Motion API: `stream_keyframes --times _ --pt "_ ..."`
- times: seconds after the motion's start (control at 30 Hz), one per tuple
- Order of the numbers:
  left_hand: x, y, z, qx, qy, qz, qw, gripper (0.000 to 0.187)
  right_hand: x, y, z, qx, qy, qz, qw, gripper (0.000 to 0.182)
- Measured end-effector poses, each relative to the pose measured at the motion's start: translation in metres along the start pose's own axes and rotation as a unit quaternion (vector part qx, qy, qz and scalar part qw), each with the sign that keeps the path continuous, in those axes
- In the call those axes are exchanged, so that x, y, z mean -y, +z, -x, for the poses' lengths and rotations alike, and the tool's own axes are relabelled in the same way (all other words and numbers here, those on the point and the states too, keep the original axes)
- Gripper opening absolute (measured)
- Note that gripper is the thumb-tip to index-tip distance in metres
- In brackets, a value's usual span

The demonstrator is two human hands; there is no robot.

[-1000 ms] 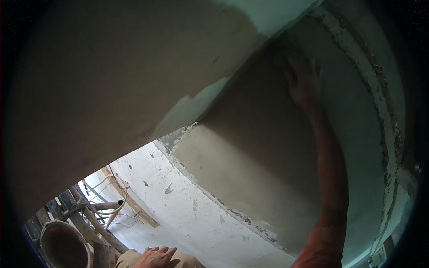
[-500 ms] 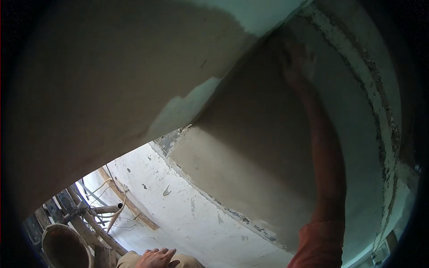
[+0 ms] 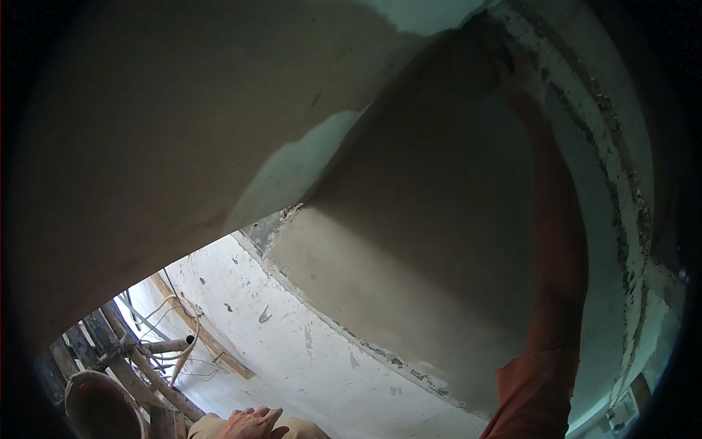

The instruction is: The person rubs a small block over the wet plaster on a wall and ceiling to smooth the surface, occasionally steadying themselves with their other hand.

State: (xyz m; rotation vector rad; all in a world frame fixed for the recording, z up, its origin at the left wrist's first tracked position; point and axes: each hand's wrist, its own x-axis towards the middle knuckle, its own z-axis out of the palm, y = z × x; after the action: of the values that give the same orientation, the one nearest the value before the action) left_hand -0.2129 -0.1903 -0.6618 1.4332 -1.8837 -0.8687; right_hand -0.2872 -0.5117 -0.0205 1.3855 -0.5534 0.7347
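My right hand (image 3: 521, 72) is stretched up to the dark upper part of the wall (image 3: 439, 183), near the corner where it meets the sloping surface (image 3: 183, 132). The shade and blur hide its fingers and anything in them. The wall's grey-brown coat ends beside paler green-white areas. My left hand (image 3: 251, 424) rests low in the view, on or just above light-coloured trousers (image 3: 301, 429), its fingers loosely bent together. Nothing is visible in it, but its palm side is hidden.
At the lower left are a round bucket (image 3: 106, 406), wooden planks and poles (image 3: 131, 358), and loose cables (image 3: 194, 322). A white wall (image 3: 292, 358) with chipped spots runs below the coated one. A rough broken groove (image 3: 621, 168) curves down the right side.
My right hand and arm have moved up and to the right along the wall. The view has shifted slightly. My left hand remains low by the trousers.
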Motion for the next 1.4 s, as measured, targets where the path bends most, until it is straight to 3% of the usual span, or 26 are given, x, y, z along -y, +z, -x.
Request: stream_keyframes --times 0.13,0.2,0.23,0.33,0.4,0.43,0.53,0.6,0.67,0.8,0.87,0.93,1.0,1.03,1.2,1.4 --pt "0.006 -0.009 0.006 -0.004 -0.004 -0.007 1.0 0.05 0.029 -0.031 0.051 0.06 -0.049 -0.003 0.997 0.051" --pt "0.005 -0.013 0.015 0.005 0.0 -0.015 1.0 0.05 0.034 -0.047 0.077 0.14 -0.123 -0.135 0.973 0.052" --pt "0.003 -0.015 0.02 0.004 0.0 -0.016 1.0 0.05 0.034 -0.05 0.074 0.139 -0.122 -0.135 0.973 0.052" --pt "0.0 -0.017 0.025 -0.003 -0.01 -0.009 1.0 0.05 0.02 -0.045 0.055 0.089 -0.105 -0.099 0.985 0.052" --pt "0.002 -0.013 0.023 -0.01 -0.01 -0.009 1.0 0.05 -0.011 -0.014 0.017 -0.048 -0.02 -0.079 0.996 0.049" --pt "0.002 -0.011 0.021 -0.009 -0.011 -0.008 1.0 0.05 -0.011 -0.009 0.009 -0.047 -0.021 -0.08 0.996 0.049" --pt "0.003 -0.009 0.015 -0.023 -0.008 0.0 1.0 0.049 -0.003 -0.008 0.004 0.03 0.013 -0.019 0.999 0.048" --pt "0.006 -0.012 0.017 -0.015 -0.008 -0.01 1.0 0.048 0.025 -0.024 0.04 0.034 -0.037 -0.015 0.999 0.049" --pt "0.007 -0.017 0.021 -0.02 -0.009 -0.01 1.0 0.048 0.026 -0.035 0.074 0.137 -0.054 -0.028 0.989 0.051" --pt "0.005 -0.021 0.029 -0.051 -0.003 0.001 0.999 0.047 0.034 -0.062 0.085 0.158 -0.11 -0.095 0.977 0.055" --pt "0.003 -0.018 0.029 -0.045 -0.01 0.002 0.999 0.047 0.016 -0.037 0.051 -0.042 -0.06 -0.055 0.996 0.053" --pt "0.003 -0.016 0.028 -0.034 -0.021 0.006 0.999 0.047 -0.011 -0.002 0.005 -0.078 -0.023 -0.076 0.994 0.053" --pt "0.002 -0.021 0.021 0.066 -0.056 -0.004 0.996 0.054 0.005 0.002 0.012 -0.069 -0.024 -0.073 0.995 0.054" --pt "0.001 -0.02 0.023 0.07 -0.059 -0.001 0.996 0.054 0.014 0.005 0.016 -0.063 -0.023 -0.064 0.996 0.054" --pt "0.019 0.001 0.041 -0.014 -0.045 0.001 0.999 0.047 0.084 0.015 0.052 -0.042 -0.001 -0.041 0.998 0.056" --pt "0.003 0.0 0.056 -0.028 -0.043 -0.013 0.999 0.048 0.182 -0.027 0.165 -0.035 -0.063 -0.128 0.989 0.049"
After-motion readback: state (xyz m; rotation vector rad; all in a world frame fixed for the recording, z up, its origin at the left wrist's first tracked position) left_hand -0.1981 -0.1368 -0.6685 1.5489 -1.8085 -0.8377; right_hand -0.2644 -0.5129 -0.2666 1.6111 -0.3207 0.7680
